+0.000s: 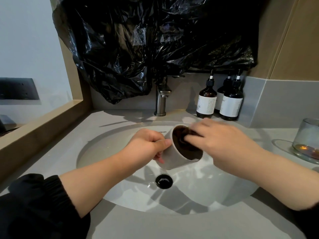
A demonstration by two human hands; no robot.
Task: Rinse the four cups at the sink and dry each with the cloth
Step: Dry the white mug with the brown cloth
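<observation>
A grey cup [174,156] with a dark brown inside hangs tilted over the white sink basin [110,169], its mouth facing up and to the right. My left hand [148,145] grips the cup's outer wall from the left, thumb on the side near the rim. My right hand [222,144] reaches in from the right, with its fingers inside the cup's mouth against the dark inner wall. The fingertips are blurred. No cloth is in view. A clear glass cup [309,140] stands on the counter at the far right.
The steel faucet [161,100] stands behind the basin, with no water visible. The black drain [164,181] lies below the cup. Three brown pump bottles [207,102] stand at the back right. A black plastic sheet [146,40] covers the wall above. A wooden ledge [43,125] borders the left.
</observation>
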